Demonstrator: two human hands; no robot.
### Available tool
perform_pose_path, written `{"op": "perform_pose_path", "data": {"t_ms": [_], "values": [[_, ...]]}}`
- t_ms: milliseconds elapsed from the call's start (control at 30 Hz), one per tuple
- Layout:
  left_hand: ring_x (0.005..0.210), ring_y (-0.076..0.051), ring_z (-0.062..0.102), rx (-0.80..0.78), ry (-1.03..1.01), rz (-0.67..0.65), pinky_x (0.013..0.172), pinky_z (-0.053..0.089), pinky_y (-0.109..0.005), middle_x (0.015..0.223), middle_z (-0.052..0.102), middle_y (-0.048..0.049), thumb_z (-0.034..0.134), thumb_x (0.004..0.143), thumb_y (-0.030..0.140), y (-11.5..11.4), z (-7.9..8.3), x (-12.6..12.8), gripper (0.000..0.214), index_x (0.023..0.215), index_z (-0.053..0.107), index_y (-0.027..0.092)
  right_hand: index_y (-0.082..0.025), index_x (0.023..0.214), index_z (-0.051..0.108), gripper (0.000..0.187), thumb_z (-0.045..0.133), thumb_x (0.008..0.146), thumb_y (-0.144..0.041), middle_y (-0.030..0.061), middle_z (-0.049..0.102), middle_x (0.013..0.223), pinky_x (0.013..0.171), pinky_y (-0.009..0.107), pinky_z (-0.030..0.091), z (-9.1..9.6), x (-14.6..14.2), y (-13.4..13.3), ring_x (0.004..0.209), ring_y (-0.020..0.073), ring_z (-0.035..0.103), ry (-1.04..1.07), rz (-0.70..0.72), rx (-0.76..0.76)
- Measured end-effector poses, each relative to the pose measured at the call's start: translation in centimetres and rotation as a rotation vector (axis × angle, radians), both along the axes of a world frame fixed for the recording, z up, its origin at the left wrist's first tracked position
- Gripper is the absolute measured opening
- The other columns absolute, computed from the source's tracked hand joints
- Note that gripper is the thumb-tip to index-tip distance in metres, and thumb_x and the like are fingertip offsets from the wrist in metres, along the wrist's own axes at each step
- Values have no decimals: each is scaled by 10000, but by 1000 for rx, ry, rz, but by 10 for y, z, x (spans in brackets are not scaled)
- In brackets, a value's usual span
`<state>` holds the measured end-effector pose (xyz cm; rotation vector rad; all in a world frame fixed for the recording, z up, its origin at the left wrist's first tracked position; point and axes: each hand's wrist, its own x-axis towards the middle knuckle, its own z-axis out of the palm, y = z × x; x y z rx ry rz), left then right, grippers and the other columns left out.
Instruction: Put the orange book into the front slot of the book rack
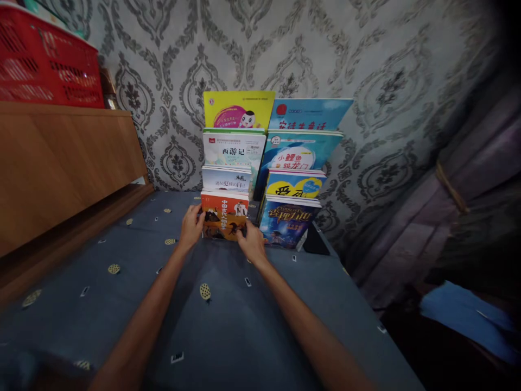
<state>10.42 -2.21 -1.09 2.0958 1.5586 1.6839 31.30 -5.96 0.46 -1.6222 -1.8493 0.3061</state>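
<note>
An orange book (223, 215) stands upright at the front of the left row. My left hand (192, 226) grips its left edge, and my right hand (250, 243) has the lower right edge, thumb on the cover. Behind it rise a pale grey-blue book (226, 180), a white book (236, 149) and a taller yellow book (240, 108). Beside them runs a second row: a dark blue book (288, 221) in front, then a yellow-and-blue book (295, 184), a teal book (301, 152) and a light blue book (311, 112) at the back.
Patterned wallpaper (179, 108) covers the wall behind the books. On the left a wooden cabinet (69, 168) carries a red plastic basket (77, 70). A curtain (419, 217) hangs at the right, near a blue cloth-like item (464, 312). Grey-blue patterned fabric (228, 326) covers the surface.
</note>
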Motion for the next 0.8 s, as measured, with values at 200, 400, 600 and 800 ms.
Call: {"op": "perform_pose_path", "data": {"t_ms": [200,400,600,800], "values": [[908,-197,607,-16,-11,-10,739,522,-285,986,626,-69,480,932,245,-1,-3,-2,252,1109,647,181,-79,1243,587,366,499,910,-204,175,706,1115,948,355,427,3,-7,-9,1101,276,633,-128,-70,-40],[874,-203,594,-11,-1,14,773,503,-306,935,630,-65,498,915,232,0,-1,-2,229,1049,674,175,-94,1204,614,340,496,905,-204,166,713,1094,949,357,425,6,-7,-8,1094,280,635,-127,-87,-77],[859,-201,591,-11,-2,19,744,505,-295,919,627,-62,485,918,229,-1,-2,-1,237,1049,676,180,-78,1208,610,342,492,907,-188,181,710,1084,948,361,431,4,-7,-7,1099,289,635,-133,-80,-69],[940,-221,603,-5,-10,-26,820,528,-342,1006,613,-82,503,913,250,-4,1,3,305,1180,626,170,-109,1192,609,342,532,881,-226,160,717,1077,939,377,458,-2,-2,0,1062,288,654,-50,-15,-35]]}}
